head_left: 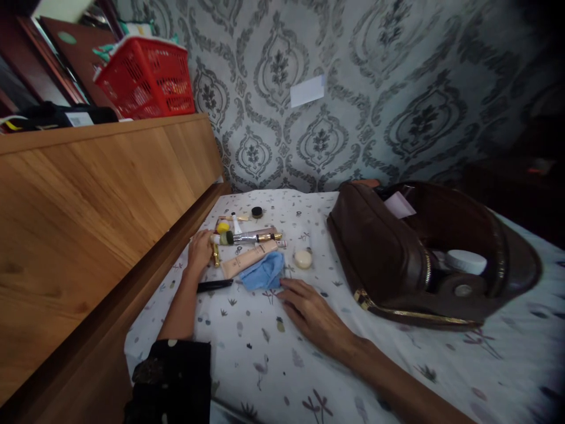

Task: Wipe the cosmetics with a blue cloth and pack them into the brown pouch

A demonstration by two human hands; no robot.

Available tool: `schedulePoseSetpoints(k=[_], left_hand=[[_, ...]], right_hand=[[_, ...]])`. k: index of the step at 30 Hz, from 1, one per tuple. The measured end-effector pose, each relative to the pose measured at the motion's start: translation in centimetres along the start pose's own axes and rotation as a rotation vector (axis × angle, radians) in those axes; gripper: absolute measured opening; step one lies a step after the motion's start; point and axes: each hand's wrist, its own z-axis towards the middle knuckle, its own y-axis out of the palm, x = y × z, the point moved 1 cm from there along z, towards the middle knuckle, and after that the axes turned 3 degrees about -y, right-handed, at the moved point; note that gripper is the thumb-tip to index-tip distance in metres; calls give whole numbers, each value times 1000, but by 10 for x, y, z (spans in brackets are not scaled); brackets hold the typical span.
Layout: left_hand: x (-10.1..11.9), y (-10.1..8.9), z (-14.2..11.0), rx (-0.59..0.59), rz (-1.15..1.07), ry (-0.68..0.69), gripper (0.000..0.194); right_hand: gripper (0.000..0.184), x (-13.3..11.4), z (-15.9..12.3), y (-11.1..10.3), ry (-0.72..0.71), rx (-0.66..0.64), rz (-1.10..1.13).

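Observation:
My left hand (201, 249) is at the left end of a group of cosmetics, its fingers curled beside a brush (227, 238) with a pale green end. What they hold, if anything, is hidden. My right hand (311, 309) lies palm down, fingers stretched out, their tips by the lower right corner of a crumpled blue cloth (263, 272). A beige squeeze tube (247, 260) lies just behind the cloth. Close by are black pencil-like sticks (214, 285), a small gold tube (215, 255), a yellow-capped item (223, 227) and a round cream-coloured container (303, 259).
On the right an open brown leather bag (379, 235) holds a white round lid (467, 262) and other items. A black-lidded jar (256, 212) sits farther back on the patterned sheet (265, 359). At left rises a wooden board (110, 188) with a red basket (150, 76) above it.

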Motion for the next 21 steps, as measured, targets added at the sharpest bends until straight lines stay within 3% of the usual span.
schedulePoseSetpoints(k=[7,21], left_hand=[[3,0,-1,-77,71,-83,56],[17,-14,-3,-32,192,-124,39]], right_hand=[[24,-2,0,-1,14,-5,17],[21,-5,2,-6,18,-40,21]])
